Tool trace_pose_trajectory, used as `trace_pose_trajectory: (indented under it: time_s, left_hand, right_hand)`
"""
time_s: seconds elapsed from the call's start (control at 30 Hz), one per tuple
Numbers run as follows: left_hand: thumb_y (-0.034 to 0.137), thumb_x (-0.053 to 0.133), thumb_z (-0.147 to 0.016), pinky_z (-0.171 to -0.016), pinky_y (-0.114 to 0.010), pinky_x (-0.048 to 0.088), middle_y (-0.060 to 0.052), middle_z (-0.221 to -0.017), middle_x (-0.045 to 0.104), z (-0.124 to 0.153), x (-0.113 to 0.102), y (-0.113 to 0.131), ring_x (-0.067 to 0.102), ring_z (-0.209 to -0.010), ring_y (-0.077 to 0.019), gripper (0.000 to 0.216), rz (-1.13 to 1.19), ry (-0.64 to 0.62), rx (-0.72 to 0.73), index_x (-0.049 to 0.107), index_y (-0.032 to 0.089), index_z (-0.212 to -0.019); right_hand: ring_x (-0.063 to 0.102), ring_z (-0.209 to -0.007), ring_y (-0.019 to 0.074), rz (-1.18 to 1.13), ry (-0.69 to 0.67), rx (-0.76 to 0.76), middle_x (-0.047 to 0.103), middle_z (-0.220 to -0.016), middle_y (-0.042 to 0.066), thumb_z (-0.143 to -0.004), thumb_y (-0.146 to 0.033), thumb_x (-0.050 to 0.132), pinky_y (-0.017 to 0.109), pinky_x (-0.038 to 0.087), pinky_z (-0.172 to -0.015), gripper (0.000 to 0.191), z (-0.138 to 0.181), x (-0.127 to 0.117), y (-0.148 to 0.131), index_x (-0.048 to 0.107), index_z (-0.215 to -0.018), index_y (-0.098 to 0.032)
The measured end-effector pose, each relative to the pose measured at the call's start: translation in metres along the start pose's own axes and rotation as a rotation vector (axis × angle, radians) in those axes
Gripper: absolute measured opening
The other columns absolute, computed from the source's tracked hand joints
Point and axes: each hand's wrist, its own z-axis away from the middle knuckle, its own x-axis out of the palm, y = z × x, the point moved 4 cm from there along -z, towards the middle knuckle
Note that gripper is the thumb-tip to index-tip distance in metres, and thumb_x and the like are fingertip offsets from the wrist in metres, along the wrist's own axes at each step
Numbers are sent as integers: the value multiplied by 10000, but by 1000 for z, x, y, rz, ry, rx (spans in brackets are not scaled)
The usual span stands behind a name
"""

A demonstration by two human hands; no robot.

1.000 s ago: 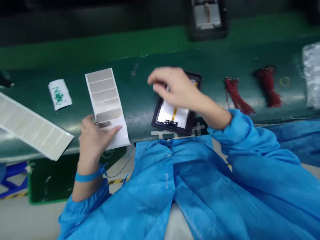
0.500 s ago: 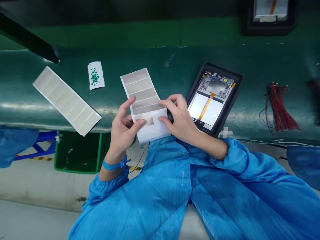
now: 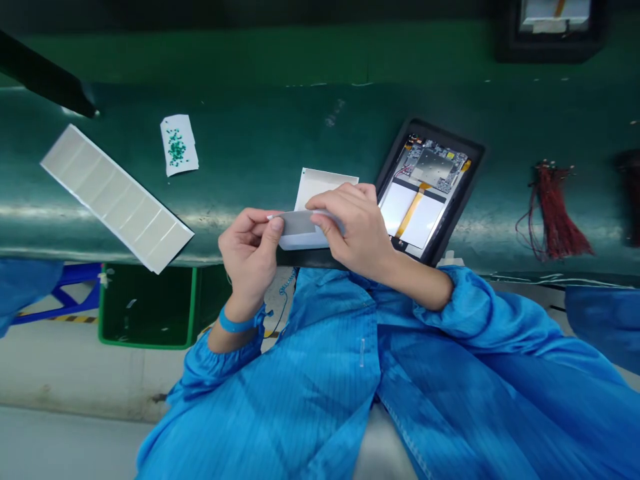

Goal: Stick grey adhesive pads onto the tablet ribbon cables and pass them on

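Note:
My left hand and my right hand both pinch a white backing sheet of grey adhesive pads held just above the near edge of the green belt. The sheet is bent over, its white back standing up behind my fingers, and a grey pad strip lies between the two thumbs. An opened tablet in a black frame, circuit board and orange flex cable showing, lies on the belt right beside my right hand.
A second long sheet of grey pads lies at the left on the green belt. A small white slip with green dots sits behind it. Red wire bundles lie at the right. Another black device is at the far edge.
My right hand came off the tablet and joined the left on the pad sheet. The sheet was lifted from the belt and folded over between both hands.

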Motion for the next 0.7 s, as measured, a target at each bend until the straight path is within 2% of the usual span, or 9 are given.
trace_pose_trajectory:
  time_s: [0.1, 0.2, 0.3, 0.5, 0.7]
  left_hand:
    - [525, 843, -945, -543, -222, 410, 16, -717, 645, 0, 6, 4, 538, -559, -81, 340, -27, 44, 35, 730, 208, -895]
    - [542, 835, -945, -546, -230, 400, 18, -709, 630, -1, 9, 10, 516, -555, -77, 374, -54, 92, 48, 707, 199, -869]
    - [531, 839, -936, -549, -233, 397, 15, -710, 635, -3, 10, 12, 513, -565, -82, 366, -50, 122, 41, 706, 199, -856]
    - [539, 881, -896, -533, -227, 381, 15, -691, 619, -6, 10, 12, 481, -577, -87, 382, 11, 120, 24, 712, 203, -831]
    - [586, 883, -891, -491, -224, 365, 30, -660, 592, -4, 19, 23, 463, -539, -74, 434, 43, 64, 23, 693, 199, -836]
  right_hand:
    - [647, -1259, 299, 81, 55, -35, 781, -1286, 74, -1154, -409, 398, 583, 354, -1200, 360, 1, 1, 1, 737, -1164, -287]
    - [614, -1398, 306, 96, 61, -74, 726, -1456, 57, -1158, -409, 381, 656, 329, -1275, 361, 2, 2, 1, 716, -1264, -328]
    - [579, -1488, 296, 75, 25, -73, 720, -1467, 52, -1159, -427, 380, 663, 359, -1299, 360, 4, 3, 2, 676, -1353, -363]
    - [509, -1573, 308, 9, 19, -85, 674, -1526, 69, -1153, -412, 423, 668, 414, -1269, 329, 9, 3, 3, 668, -1367, -360]
    - [469, -1567, 348, 34, 72, -11, 673, -1519, 63, -1122, -427, 494, 687, 395, -1251, 267, 10, 1, 3, 712, -1247, -336]
